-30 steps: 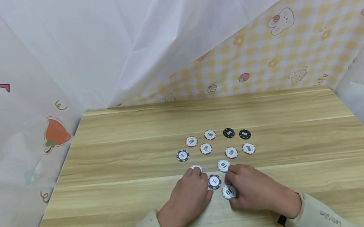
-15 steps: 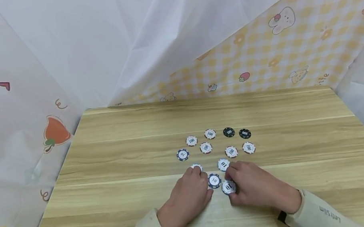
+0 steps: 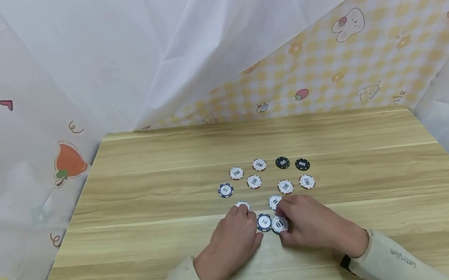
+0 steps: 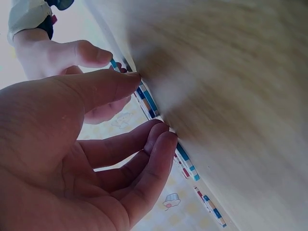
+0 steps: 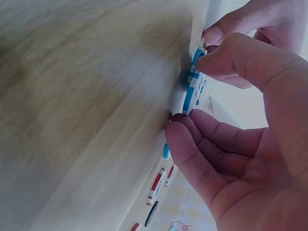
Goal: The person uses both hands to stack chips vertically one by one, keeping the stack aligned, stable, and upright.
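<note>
Head: right hand (image 3: 312, 227) pinches light-blue chip (image 3: 279, 224), marked 10, just beside dark-blue chip (image 3: 264, 222) on table (image 3: 160, 186) (contact: we can't tell). We'd keep chips level, pinch light. Versus 1 s earlier, light-blue chip sits farther forward, nearer dark-blue chip.

Left wrist: left hand (image 4: 62, 159) pinches dark-blue chip.

Right wrist: right hand grips light-blue chip's rim.

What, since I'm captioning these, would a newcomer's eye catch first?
Probably the left hand and right hand, close together at lower centre, the right pinching a 10 chip. Then two black 100 chips at the far row's right end. A yellow-checked backdrop shows at upper right.
</note>
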Demonstrator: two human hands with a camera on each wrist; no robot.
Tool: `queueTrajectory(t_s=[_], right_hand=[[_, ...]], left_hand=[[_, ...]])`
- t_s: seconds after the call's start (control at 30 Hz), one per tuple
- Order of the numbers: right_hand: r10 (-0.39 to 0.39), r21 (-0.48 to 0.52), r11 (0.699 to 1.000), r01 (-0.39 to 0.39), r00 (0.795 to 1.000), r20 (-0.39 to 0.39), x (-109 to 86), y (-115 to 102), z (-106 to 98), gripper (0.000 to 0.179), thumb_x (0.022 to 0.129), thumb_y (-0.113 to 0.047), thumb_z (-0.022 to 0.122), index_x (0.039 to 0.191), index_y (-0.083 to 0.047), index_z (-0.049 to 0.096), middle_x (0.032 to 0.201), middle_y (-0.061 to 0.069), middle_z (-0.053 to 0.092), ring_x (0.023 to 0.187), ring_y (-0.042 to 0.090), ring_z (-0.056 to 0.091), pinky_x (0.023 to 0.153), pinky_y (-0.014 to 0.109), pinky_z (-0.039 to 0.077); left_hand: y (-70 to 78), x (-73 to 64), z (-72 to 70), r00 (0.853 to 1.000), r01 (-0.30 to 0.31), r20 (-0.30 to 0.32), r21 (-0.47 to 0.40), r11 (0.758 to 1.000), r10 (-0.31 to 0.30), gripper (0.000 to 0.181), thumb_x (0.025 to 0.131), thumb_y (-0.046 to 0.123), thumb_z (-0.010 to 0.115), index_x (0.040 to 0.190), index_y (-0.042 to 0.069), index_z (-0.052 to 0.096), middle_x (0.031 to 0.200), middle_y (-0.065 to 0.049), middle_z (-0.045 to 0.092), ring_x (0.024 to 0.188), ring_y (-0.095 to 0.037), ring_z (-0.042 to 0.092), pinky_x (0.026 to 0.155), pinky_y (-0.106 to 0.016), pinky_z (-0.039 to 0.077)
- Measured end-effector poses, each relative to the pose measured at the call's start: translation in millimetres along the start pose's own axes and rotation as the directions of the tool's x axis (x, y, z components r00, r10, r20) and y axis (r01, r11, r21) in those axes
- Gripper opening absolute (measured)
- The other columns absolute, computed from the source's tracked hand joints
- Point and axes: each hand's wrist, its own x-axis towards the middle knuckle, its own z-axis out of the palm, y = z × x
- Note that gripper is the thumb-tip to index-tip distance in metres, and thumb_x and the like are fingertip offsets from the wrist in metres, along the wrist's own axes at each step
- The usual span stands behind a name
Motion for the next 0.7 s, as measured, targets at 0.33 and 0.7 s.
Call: queueTrajectory(t_s=[0.33,0.7], right_hand=[[-0.03,0.011,0.999,0.031,0.999,-0.021,7.4,-0.2,4.0,0.019,0.079,-0.017,0.085,0.091,-0.011,0.071,0.081,-0.007,0.061,0.071,0.005,0.051,0.063,0.025,0.048],[-0.049,0.017,0.999,0.05,0.999,-0.016,15.4,-3.5,6.8,0.025,0.079,-0.018,0.088,0.097,-0.007,0.075,0.088,-0.003,0.067,0.075,0.007,0.056,0.069,0.028,0.053]], left_hand=[[-0.4,-0.4,2.1,1.0,0.006,0.002,-0.017,1.0,-0.006,0.034,0.099,0.034,0.081,0.1,0.0,0.079,0.096,-0.01,0.069,0.083,-0.019,0.061,0.071,-0.029,0.058],[-0.8,-0.9,-0.6,1.0,-0.013,-0.017,-0.01,1.0,0.013,0.032,0.099,0.032,0.081,0.099,0.0,0.078,0.094,-0.01,0.069,0.081,-0.018,0.061,0.07,-0.028,0.058]])
